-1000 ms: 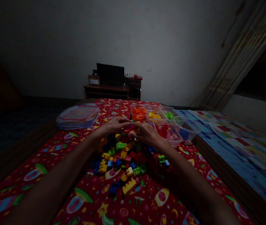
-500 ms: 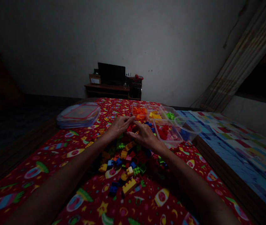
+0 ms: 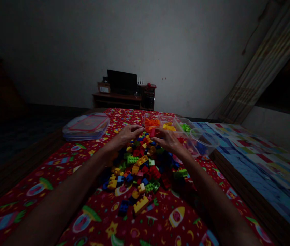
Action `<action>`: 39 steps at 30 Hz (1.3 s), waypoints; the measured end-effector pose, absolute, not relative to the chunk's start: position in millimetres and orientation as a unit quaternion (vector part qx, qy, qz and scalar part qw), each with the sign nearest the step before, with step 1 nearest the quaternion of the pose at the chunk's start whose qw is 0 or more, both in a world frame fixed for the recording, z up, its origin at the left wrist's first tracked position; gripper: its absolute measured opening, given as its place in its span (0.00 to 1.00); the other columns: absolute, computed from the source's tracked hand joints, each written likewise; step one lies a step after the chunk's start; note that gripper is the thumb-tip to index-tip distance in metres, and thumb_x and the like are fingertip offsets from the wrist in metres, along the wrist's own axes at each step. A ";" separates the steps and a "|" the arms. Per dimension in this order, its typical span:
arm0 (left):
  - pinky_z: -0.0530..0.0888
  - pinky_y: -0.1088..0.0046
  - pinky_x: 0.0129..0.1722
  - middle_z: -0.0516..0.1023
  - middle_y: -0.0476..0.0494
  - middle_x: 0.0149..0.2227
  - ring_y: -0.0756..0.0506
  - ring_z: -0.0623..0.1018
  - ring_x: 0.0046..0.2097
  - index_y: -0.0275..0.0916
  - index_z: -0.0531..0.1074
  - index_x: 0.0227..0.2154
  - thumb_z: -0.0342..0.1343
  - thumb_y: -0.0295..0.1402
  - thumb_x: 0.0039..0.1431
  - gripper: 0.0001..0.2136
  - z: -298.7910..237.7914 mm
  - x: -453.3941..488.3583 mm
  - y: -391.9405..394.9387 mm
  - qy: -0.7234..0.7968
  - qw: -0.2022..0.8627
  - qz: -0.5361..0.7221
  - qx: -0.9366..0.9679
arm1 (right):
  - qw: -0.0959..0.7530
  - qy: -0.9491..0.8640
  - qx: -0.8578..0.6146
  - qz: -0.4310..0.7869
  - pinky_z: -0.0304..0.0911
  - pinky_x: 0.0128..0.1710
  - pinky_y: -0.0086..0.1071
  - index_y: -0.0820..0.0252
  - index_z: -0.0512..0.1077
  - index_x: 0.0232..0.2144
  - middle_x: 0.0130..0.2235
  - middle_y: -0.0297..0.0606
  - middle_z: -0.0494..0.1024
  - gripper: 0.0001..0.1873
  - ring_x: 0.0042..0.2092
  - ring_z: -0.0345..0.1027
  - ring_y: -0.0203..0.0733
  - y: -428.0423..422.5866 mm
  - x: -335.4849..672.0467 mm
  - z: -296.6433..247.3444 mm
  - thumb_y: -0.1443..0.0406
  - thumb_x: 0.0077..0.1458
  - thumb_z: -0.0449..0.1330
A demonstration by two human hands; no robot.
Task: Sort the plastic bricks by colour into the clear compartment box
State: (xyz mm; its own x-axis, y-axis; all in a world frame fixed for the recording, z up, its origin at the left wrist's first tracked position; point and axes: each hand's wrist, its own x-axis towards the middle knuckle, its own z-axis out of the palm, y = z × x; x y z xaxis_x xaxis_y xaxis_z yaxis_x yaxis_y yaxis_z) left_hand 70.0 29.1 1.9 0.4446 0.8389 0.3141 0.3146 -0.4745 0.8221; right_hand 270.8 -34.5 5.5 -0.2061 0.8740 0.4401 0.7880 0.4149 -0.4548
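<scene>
My right hand is closed on a red toy brick, held between thumb and fingers above the far end of the pile. Facing it from the left is my left hand, its fingers stretched out and a small gap below them; I see nothing in it. Beneath and in front of both hands spreads a loose pile of toy bricks in yellow, green, blue, red and other colours. A yellow brick and a blue brick lie at the near edge.
Behind my right hand stand clear plastic boxes with orange bricks, yellow bricks, green bricks and red bricks. A round clear tub holds blue pieces. Stacked lids lie at left on the red patterned cloth.
My hands have moved apart from close together over the pile, uncovering more bricks. A red brick now shows in my right hand.
</scene>
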 end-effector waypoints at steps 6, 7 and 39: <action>0.70 0.73 0.34 0.80 0.44 0.34 0.44 0.76 0.36 0.38 0.78 0.34 0.53 0.46 0.48 0.18 -5.4 70.0 35.7 0.410 0.211 0.302 0.835 | 0.262 -0.712 -0.651 -0.021 0.63 0.35 0.31 0.61 0.73 0.38 0.36 0.43 0.79 0.11 0.37 0.72 0.42 -32.8 326.5 16.1 0.61 0.55 0.58; 0.70 0.74 0.35 0.80 0.44 0.35 0.44 0.76 0.36 0.38 0.78 0.34 0.53 0.45 0.49 0.18 -5.6 70.4 35.3 0.413 0.189 0.293 0.841 | 0.234 -0.699 -0.675 -0.037 0.62 0.36 0.31 0.61 0.74 0.37 0.36 0.43 0.78 0.11 0.37 0.71 0.43 -34.9 334.9 17.6 0.61 0.54 0.58; 0.69 0.73 0.36 0.80 0.40 0.36 0.43 0.77 0.38 0.38 0.77 0.35 0.48 0.41 0.60 0.15 -15.5 72.6 33.4 0.379 0.071 0.179 0.905 | 0.019 -0.751 -0.657 -0.064 0.67 0.39 0.33 0.64 0.77 0.36 0.38 0.51 0.79 0.14 0.41 0.74 0.48 27.6 274.3 0.9 0.74 0.49 0.54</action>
